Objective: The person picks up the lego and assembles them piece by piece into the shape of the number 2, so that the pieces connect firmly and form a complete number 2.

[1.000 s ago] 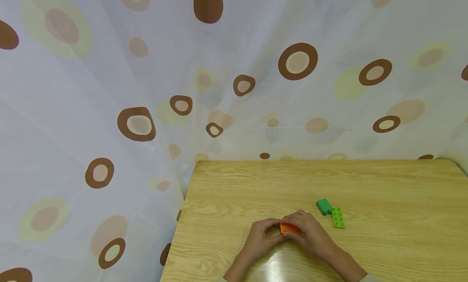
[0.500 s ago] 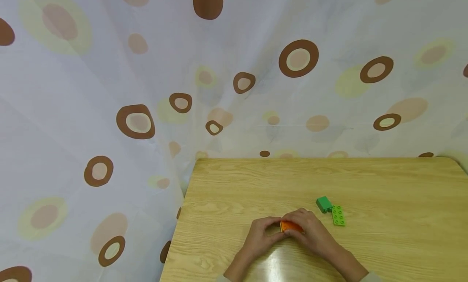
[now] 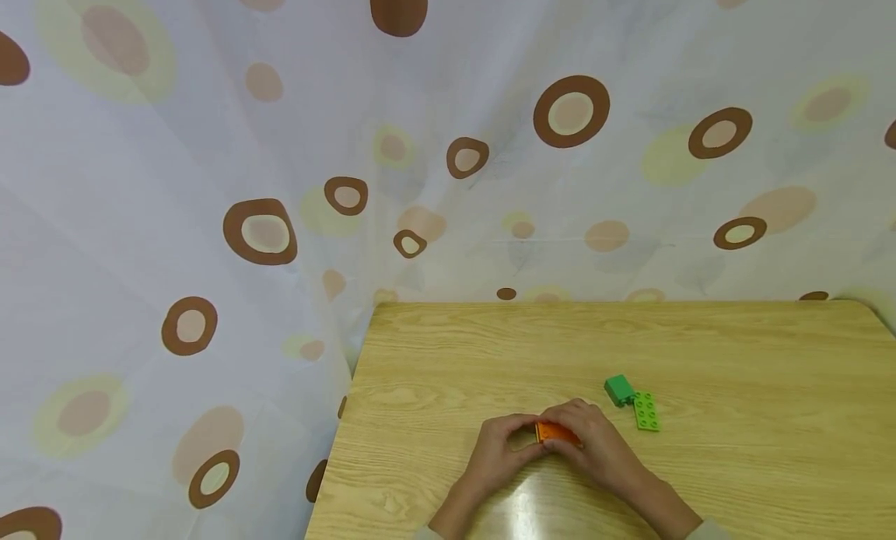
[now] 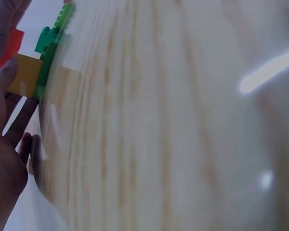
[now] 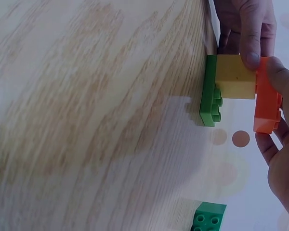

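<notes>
In the right wrist view, a flat green toy brick [image 5: 209,91] lies on the table with a yellow brick [image 5: 233,77] standing on part of its studs. An orange brick [image 5: 267,106] sits right at the yellow brick's top and juts out to one side. My left hand [image 3: 498,454] grips the yellow brick between thumb and fingers, its thumb near the orange one. My right hand [image 3: 595,447] pinches the orange brick from both sides. From the head, mainly the orange top shows between the hands; the flat green base is hidden there.
Beyond the right hand, a dark green brick [image 3: 619,390] lies on its side against a flat light green studded brick [image 3: 647,412]. The wooden table [image 3: 420,369] ends at a dotted curtain [image 3: 448,236] at the back and left.
</notes>
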`<action>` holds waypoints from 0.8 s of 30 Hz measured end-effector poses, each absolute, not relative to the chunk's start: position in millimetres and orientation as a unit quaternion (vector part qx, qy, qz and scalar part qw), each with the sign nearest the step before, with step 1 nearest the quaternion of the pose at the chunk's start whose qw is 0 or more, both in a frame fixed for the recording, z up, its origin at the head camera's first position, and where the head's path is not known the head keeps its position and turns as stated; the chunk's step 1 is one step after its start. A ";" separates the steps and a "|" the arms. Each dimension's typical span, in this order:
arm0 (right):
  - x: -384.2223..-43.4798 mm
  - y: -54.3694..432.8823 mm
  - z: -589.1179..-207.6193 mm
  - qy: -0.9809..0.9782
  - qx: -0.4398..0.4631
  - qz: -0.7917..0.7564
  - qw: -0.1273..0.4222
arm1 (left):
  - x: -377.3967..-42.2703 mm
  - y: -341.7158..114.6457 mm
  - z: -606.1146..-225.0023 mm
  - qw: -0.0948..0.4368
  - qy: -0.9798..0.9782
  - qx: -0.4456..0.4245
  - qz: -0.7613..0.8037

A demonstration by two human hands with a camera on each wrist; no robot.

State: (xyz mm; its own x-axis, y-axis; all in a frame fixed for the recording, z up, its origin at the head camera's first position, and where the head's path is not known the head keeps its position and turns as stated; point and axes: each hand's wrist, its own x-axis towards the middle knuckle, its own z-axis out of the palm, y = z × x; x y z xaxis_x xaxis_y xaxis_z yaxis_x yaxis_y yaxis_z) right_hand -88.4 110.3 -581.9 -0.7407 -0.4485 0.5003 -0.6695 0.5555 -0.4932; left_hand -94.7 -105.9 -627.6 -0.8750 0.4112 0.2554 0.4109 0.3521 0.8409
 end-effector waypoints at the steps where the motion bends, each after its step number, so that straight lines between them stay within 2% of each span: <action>1: -88.3 110.2 -582.0 -0.868 0.323 0.342 0.161 | -94.8 -105.9 -627.6 0.002 0.822 0.249 0.512; 24: -87.3 108.0 -582.0 -0.860 0.343 0.328 0.188 | -94.8 -106.3 -629.5 0.011 0.813 0.258 0.522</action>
State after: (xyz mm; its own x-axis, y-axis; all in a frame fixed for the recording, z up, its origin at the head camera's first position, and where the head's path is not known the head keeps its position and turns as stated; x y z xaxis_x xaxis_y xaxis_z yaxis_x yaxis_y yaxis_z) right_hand -87.3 108.0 -582.0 -0.6935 -0.4666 0.5489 -0.7137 0.5489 -0.4351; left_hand -94.8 -106.3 -629.5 -0.8665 0.4316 0.2510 0.4081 0.3226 0.8540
